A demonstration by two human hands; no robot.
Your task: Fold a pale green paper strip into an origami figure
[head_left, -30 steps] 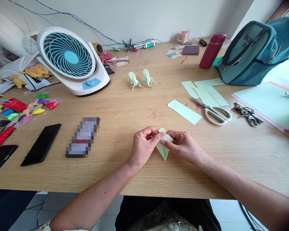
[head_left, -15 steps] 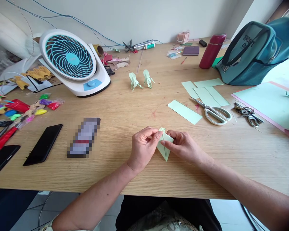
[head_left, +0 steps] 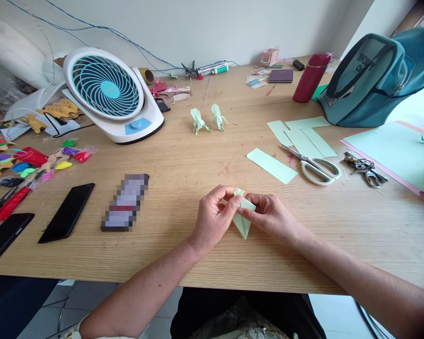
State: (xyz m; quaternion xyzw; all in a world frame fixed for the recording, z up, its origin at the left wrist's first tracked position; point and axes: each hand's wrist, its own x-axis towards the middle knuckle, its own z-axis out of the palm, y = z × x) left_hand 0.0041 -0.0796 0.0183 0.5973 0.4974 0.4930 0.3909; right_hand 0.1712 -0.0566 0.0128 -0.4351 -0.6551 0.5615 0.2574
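Left of the scissors (head_left: pixel 320 169) and nearer the person, the left hand (head_left: pixel 215 213) is pinching the upper part of a folded pale-green paper (head_left: pixel 243 226), while the right hand (head_left: pixel 273 214) is gripping its right edge between thumb and fingers. A fold is apparently being shaped; the next move is probably calling for lining up layers before pressing.

Pale green paper (head_left: pixel 243 225), teal backpack (head_left: pixel 360 89)

That pale green paper (head_left: pixel 243 227) is folded kite-like, its sharp near end creased lengthwise, pinched in the left hand (head_left: pixel 214 212) and right hand (head_left: pixel 273 215).
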